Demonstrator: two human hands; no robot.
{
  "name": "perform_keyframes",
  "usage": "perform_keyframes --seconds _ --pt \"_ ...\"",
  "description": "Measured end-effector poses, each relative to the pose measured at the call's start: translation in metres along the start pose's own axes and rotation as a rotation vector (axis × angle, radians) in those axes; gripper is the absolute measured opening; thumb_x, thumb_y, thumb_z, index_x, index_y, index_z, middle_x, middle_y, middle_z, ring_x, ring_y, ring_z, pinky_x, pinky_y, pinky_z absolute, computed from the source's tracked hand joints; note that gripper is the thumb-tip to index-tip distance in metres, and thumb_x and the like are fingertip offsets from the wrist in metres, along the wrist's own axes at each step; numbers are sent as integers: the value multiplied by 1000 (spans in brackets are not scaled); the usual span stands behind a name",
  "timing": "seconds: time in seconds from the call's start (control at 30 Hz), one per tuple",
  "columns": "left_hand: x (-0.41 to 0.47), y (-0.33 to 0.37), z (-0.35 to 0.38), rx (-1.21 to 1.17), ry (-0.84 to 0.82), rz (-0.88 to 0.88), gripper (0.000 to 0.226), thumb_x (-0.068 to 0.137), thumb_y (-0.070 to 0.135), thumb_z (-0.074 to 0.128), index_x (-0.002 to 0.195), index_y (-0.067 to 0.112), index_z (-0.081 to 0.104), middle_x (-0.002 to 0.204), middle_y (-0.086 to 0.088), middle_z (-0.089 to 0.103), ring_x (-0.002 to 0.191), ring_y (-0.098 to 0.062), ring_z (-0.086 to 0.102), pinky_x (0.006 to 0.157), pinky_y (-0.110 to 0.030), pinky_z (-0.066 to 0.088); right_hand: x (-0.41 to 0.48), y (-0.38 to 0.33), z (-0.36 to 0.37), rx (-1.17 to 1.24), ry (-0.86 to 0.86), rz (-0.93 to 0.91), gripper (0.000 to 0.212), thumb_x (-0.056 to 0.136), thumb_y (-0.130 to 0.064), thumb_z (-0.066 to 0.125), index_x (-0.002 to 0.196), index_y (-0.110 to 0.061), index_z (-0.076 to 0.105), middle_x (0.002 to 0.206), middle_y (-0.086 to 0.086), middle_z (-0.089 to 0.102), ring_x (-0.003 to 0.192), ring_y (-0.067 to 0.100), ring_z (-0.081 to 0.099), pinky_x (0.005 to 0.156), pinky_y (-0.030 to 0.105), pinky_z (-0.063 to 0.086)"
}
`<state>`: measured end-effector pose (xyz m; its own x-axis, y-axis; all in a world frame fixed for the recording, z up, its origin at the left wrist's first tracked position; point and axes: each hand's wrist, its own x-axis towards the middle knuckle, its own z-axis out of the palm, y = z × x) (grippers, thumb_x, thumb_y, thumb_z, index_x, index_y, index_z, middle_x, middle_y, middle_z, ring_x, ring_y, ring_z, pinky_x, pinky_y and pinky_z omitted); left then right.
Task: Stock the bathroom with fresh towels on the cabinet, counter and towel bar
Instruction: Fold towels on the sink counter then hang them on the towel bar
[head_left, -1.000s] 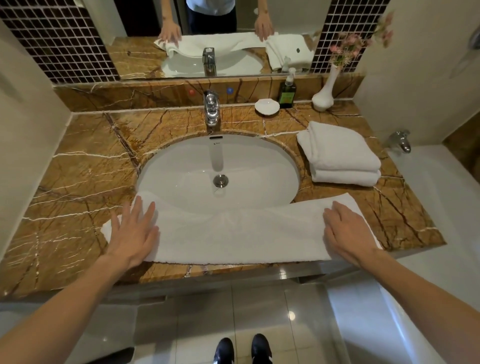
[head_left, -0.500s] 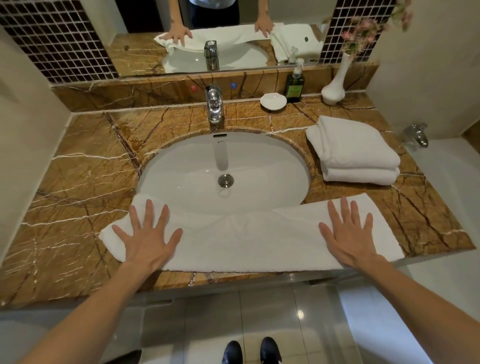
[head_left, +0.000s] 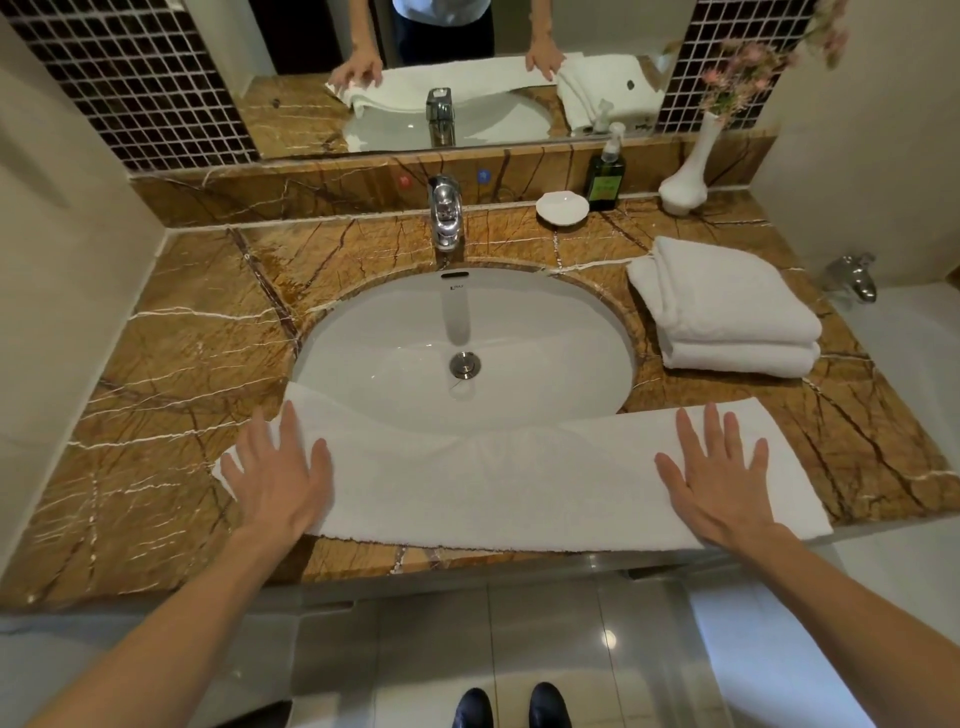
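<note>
brown veined marble filled most of the view: the counter (head_left: 171, 364) ran left to right, with an oval sink (head_left: 405, 332) sunk in its middle and a mirror (head_left: 291, 78) above the back ledge. the long white towel (head_left: 493, 483) lay flat along the counter's front, its long axis left to right. its far edge overlapped the near rim of the sink and sagged a little there.

the left hand (head_left: 275, 478) rested palm down on the towel's left end, fingers straight and spread, a corner of cloth showing past its outer side. the right hand (head_left: 722, 478) lay the same way nearer the right end, fingers apart, with a stretch of towel beyond it. neither hand gripped the cloth.

each end sat under its own hand, so neither was the nearer. a fold, if that came next, would likely run along the long axis over the middle, where nothing stood. the towel's near edge lay close to the counter's front lip, and at the right end seemed to reach it, so a pull toward the body could have dragged it off. over the sink the cloth had no support.

the folded towels (head_left: 727, 306) sat behind the right hand, a strip of bare marble between. the faucet (head_left: 445, 213) and vase (head_left: 685, 176) stood well apart at the back.
</note>
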<state>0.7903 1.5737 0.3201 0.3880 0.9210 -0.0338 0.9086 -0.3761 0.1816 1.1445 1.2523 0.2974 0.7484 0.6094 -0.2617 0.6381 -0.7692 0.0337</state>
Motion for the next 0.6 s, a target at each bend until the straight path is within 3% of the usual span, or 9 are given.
perform_keyframes --seconds 0.1,0.17,0.27,0.37,0.43,0.6 --pt "19 -3 -9 -124 60 -11 44 101 33 25 138 12 32 131 -19 51 118 -39 48 97 -54 36 1 1 3 12 4 0 79 79 -69 -19 148 -30 -22 159 6 -21 146 27 -20 115 54 -12" --pt "32 -7 -13 -224 56 -49 32 100 18 33 129 10 44 114 -18 61 100 -38 57 83 -47 44 2 1 4 13 10 1 80 77 -71 -23 147 -31 -24 159 5 -21 146 27 -20 114 53 -12" --pt "45 -15 -18 -139 -29 -59 40 92 3 43 131 9 48 119 -17 59 105 -37 55 87 -49 48 3 2 6 10 17 6 79 75 -71 -25 144 -32 -28 159 5 -22 146 27 -20 114 53 -12" --pt "43 -20 -19 24 -45 -27 36 96 28 45 125 9 51 113 -16 58 103 -34 55 87 -50 47 2 3 6 18 27 1 79 76 -71 -24 144 -32 -29 159 5 -21 146 27 -20 114 54 -13" --pt "41 -22 -17 80 -38 -30 34 96 37 45 113 10 55 101 -12 61 92 -31 58 81 -47 49 2 2 7 16 26 0 80 76 -71 -25 146 -31 -26 159 5 -21 146 27 -19 114 53 -12" --pt "40 -25 -12 110 -2 -45 23 97 31 44 94 11 55 75 -6 59 69 -26 56 68 -41 48 2 1 6 3 29 5 78 79 -68 -20 146 -30 -25 159 6 -21 146 28 -19 116 55 -9"
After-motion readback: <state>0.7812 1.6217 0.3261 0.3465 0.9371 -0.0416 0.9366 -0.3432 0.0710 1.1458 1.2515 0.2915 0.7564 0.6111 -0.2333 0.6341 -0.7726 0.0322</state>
